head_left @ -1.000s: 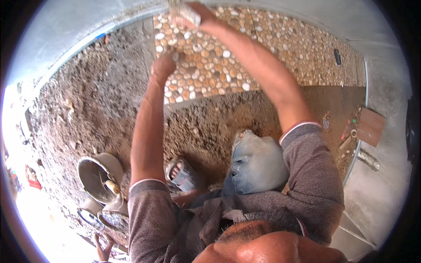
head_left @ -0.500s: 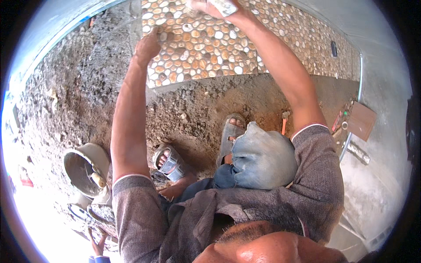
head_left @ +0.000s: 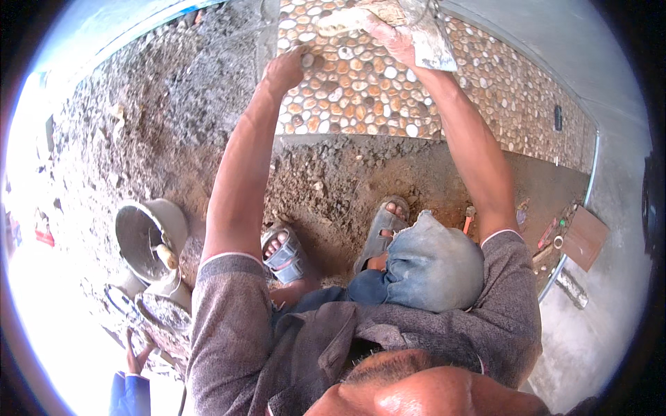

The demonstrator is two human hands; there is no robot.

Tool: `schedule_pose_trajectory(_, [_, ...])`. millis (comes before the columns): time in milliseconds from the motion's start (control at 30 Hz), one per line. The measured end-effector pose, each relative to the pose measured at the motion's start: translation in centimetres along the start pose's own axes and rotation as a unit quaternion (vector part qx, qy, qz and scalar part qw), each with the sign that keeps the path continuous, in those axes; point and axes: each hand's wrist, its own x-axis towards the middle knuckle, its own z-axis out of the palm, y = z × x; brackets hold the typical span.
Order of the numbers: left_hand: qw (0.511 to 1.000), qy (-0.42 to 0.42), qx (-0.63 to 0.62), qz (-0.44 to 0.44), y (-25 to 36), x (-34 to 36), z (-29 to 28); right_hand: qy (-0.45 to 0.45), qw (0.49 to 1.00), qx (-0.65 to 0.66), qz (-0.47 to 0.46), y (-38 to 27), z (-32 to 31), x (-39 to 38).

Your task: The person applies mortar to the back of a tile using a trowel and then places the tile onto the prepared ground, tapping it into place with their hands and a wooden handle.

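My left hand [head_left: 284, 71] is closed, knuckles up, at the left edge of the pebble-patterned tiles [head_left: 333, 111]; nothing shows in it, though its underside is hidden. My right hand [head_left: 393, 40] reaches over the tiles at the top of the view. It grips a pale, cement-smeared flat tool [head_left: 436, 47], whose broad whitish end hangs beside the wrist. A second pale piece reaches left from the fingers; whether it is part of the same tool I cannot tell. The tiles are brown, cream and white.
Rough grey mortar [head_left: 201, 76] lies left of the tiles, loose soil [head_left: 312, 180] in front. Buckets, one a grey bucket [head_left: 173, 222], stand lower left, near another person's hand [head_left: 135, 353]. A hammer [head_left: 470, 218] and brown tile [head_left: 585, 238] lie right; a dark object [head_left: 558, 118] rests on the tiles.
The view has shifted, so the surroundings appear farther right and lower. More of my right hand and the pale tool now shows. My left hand stays closed at the tile edge.
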Motion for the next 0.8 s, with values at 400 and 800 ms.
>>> schedule_pose_trajectory(400, [0.999, -0.026, -0.022, 0.026, -3.6, 2.4, 0.7, 0.199, 0.948, 0.214, 0.129, 1.7, 12.6, 0.6])
schedule_pose_trajectory(800, [0.991, -0.057, -0.105, 0.059, -3.9, 2.3, -0.6, 0.152, 0.953, 0.26, -0.026, -2.5, 14.6, -0.9])
